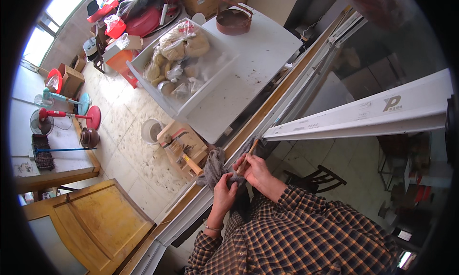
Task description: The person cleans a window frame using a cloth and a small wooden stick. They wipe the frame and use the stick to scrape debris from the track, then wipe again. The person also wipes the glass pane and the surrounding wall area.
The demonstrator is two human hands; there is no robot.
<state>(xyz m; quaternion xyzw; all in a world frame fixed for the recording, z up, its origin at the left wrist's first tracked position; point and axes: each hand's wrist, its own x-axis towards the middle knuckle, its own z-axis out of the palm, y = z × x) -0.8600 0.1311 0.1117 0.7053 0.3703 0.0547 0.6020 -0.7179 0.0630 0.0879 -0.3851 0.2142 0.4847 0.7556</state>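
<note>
At the white sliding-window track (186, 219), both of my hands are close together. My left hand (224, 192) pinches a grey cloth (215, 167) that drapes over the track and the wooden sill. In the fingers of my right hand (256, 171) is a thin wooden stick (252, 147), tilted, its upper end near the foot of the window sash frame (358, 108). The stick's lower end is close to the cloth by my left fingers; whether the cloth wraps it, I cannot tell. More dark cloth lies behind the stick, beside the sash.
Beyond the sill stands a white table (215, 113) bearing a plastic bin (179, 108) of bagged items and a brown basket (233, 22). A brush with a wooden handle (192, 164) rests on a carton (175, 131) near the cloth. A yellow wooden door (96, 221) is at lower left.
</note>
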